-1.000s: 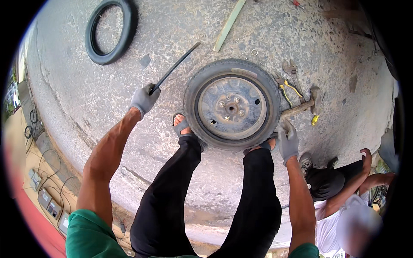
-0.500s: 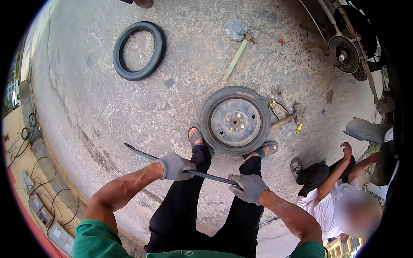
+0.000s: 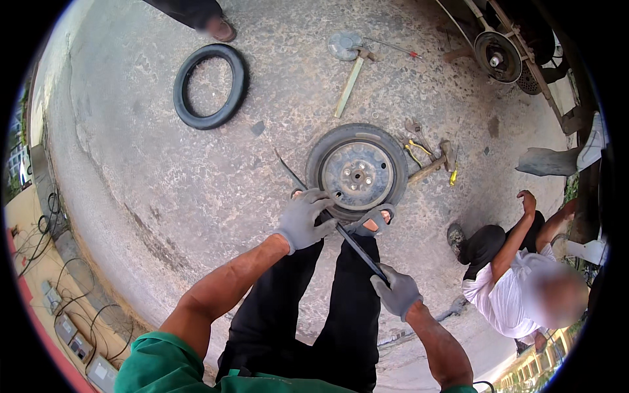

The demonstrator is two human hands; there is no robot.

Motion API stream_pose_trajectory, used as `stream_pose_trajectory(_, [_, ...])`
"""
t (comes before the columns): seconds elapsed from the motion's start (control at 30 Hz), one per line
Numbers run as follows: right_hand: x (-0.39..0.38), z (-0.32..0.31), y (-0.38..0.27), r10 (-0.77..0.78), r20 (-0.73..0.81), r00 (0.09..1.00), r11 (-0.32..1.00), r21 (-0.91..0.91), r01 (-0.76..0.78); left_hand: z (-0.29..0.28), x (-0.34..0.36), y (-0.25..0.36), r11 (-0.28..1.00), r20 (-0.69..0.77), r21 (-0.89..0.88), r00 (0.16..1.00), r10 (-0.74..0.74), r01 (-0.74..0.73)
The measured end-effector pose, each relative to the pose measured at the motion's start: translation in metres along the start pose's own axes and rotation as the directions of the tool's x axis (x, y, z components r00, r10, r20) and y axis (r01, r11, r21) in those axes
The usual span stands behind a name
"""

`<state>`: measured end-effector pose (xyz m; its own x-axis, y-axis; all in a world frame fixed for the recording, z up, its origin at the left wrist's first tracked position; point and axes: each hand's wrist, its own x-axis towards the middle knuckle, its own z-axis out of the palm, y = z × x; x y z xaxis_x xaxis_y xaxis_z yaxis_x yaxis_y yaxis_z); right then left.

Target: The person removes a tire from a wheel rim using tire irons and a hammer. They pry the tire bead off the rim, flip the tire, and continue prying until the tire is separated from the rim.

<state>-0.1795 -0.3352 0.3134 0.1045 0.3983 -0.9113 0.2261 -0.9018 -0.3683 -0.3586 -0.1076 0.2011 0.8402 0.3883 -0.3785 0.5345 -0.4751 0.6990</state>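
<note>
Both gloved hands grip a long dark metal bar point(image 3: 359, 249). My left hand point(image 3: 304, 219) is closed around its middle, my right hand point(image 3: 393, 288) around its lower end. The bar angles up to the left, its far tip beside a tyre on a steel rim point(image 3: 357, 169), which lies flat on the ground. My right sandalled foot point(image 3: 372, 223) is at the tyre's near edge; my left foot is mostly hidden behind my left hand. A hammer point(image 3: 426, 170), yellow-handled pliers point(image 3: 418, 150), a wrench and a yellow-handled screwdriver point(image 3: 453, 171) lie right of the wheel.
A loose black tyre point(image 3: 209, 121) lies at upper left, below another person's foot point(image 3: 223, 29). A crouching person point(image 3: 504, 295) is at right, below machinery point(image 3: 498, 56). Cables and boxes point(image 3: 65, 327) sit at lower left. A green-handled hammer point(image 3: 349, 85) lies beyond the wheel.
The bar has swung from shallow to steep, its tip rising toward the wheel. My left hand has moved right and up, my right hand slightly right. Another person's foot shows more at the top.
</note>
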Motion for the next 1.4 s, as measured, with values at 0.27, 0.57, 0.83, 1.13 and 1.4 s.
stream_pose_trajectory(0.27, [-0.004,0.011,0.083,-0.041,-0.041,0.998,0.993,-0.115,0.036,0.11,-0.004,-0.029,0.676,-0.207,-0.517,0.689,-0.694,0.525])
stream_pose_trajectory(0.57, [-0.007,0.001,0.172,-0.233,-0.102,0.967,0.93,-0.313,0.191,0.225,0.034,-0.018,-0.372,0.716,-0.633,0.331,-0.615,0.679])
stream_pose_trajectory(0.83, [0.02,-0.022,0.205,-0.23,-0.081,0.97,0.928,-0.319,0.193,0.292,0.059,0.032,-0.446,0.805,-0.552,0.311,-0.505,0.705])
stream_pose_trajectory(1.13, [0.085,-0.037,0.205,-0.274,-0.013,0.962,0.891,-0.381,0.248,0.286,0.078,-0.015,-0.492,0.818,-0.56,0.352,-0.454,0.666])
stream_pose_trajectory(1.4, [0.125,-0.04,0.227,-0.35,-0.112,0.93,0.916,-0.246,0.316,0.297,0.095,-0.027,-0.457,0.766,-0.622,0.372,-0.524,0.636])
